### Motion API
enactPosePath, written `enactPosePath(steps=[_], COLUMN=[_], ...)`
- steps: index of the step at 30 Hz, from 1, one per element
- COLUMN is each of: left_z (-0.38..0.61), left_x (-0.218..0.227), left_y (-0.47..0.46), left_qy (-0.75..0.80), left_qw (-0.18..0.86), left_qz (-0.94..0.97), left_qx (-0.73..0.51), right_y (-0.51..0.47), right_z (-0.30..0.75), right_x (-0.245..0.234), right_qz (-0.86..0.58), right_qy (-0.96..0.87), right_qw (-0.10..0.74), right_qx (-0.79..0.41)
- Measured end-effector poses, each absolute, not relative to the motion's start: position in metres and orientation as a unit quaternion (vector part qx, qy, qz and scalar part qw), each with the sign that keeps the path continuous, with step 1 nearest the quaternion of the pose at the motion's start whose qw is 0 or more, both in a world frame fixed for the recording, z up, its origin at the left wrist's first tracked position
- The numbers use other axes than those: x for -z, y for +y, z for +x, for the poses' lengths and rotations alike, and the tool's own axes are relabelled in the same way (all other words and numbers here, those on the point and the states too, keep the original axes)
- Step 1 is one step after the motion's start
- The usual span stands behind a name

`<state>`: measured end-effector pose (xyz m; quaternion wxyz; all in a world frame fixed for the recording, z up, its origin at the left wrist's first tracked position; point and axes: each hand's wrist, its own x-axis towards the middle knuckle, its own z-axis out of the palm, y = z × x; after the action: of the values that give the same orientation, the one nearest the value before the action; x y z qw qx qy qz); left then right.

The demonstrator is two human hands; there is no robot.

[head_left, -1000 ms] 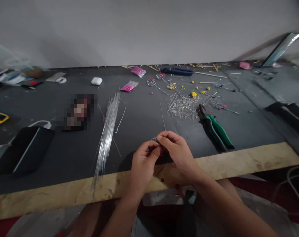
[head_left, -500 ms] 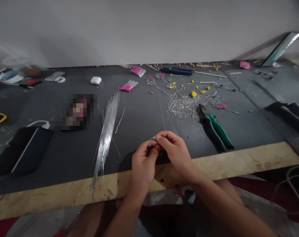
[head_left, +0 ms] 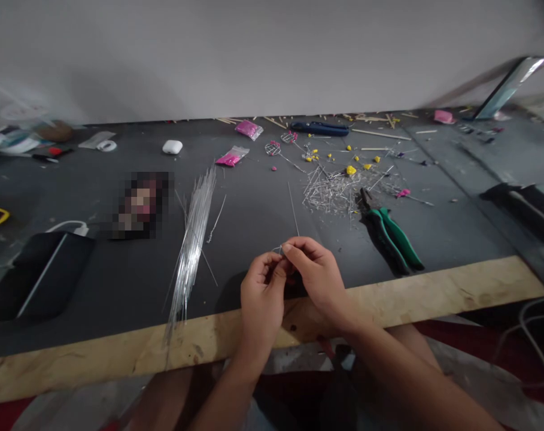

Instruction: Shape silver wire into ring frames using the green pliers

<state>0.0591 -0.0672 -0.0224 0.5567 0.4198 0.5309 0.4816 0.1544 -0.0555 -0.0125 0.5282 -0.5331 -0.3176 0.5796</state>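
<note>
One thin wire (head_left: 277, 248) protrudes between left hand (head_left: 263, 288) and right hand (head_left: 315, 268), pinched in their grip.

Silvery wire (head_left: 278, 248) shows at the left grip (head_left: 263, 293) and the right grip (head_left: 315, 268). Left of them lies a silver wire bundle (head_left: 192, 227); right, pliers (head_left: 382, 228) with green-and-black handles (head_left: 401, 242). Beyond the grips are bright pink packets (head_left: 230, 157), yellow lumps (head_left: 351, 170) and a navy object (head_left: 319, 129); beneath, the dark grey table (head_left: 254, 203) has a mottled tan edge (head_left: 433, 293).
</note>
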Motion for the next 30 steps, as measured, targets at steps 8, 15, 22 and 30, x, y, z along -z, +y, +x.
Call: enactPosePath(steps=[8, 15, 22, 30], left_z=[0.0579, 0.0544, 0.0542, 0.0530], left_x=[0.0235, 0.0249, 0.0248, 0.0244], left_y=[-0.0638, -0.0639, -0.0629, -0.0608], left_qy=[0.481, 0.510, 0.522, 0.540], left_qw=[0.646, 0.608, 0.609, 0.603], left_qz=[0.396, 0.408, 0.389, 0.373], left_qx=[-0.441, -0.452, -0.454, -0.453], right_y=[-0.0512, -0.0517, -0.0542, -0.0594], right_z=[0.1603, 0.1583, 0.1570, 0.1525], right_x=[0.0121, 0.0119, 0.0091, 0.0122], right_qz=[-0.563, -0.567, -0.563, -0.534], right_qy=[-0.355, -0.372, -0.359, -0.335], right_qw=[0.519, 0.500, 0.502, 0.511], right_qx=[-0.537, -0.538, -0.550, -0.584])
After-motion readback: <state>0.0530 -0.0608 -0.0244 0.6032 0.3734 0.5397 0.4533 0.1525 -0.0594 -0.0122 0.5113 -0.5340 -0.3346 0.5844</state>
